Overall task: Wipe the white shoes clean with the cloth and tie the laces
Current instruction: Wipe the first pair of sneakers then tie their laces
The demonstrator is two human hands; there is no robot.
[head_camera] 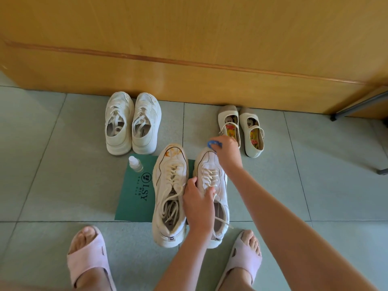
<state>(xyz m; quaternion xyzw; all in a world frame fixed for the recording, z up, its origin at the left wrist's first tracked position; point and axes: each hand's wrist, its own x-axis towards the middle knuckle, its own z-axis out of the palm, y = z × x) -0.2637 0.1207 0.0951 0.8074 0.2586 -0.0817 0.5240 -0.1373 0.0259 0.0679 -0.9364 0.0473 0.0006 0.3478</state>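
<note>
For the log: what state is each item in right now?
Stained white lace-up sneaker: orange marks on toe, laces untied.
Cleaner white lace-up sneaker: laces untied, left hand grips it.
Blue cloth: held in right hand, at that sneaker's toe.
Small clear plastic bottle: upright, capped.

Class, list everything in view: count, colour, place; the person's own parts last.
stained lace-up sneaker: 1, white with orange marks, on mat
cleaner lace-up sneaker: 1, white, to its right
blue cloth: 1, blue, at cleaner sneaker's toe
green printed mat: 1, green, tiled floor centre
clear plastic bottle: 1, white-capped, mat corner
mesh sneakers: 2, white, by wooden panel
strap shoes: 2, cream, back right
slippers: 2, pink, on feet
left hand: 1, holds cleaner sneaker
right hand: 1, grips cloth
</note>
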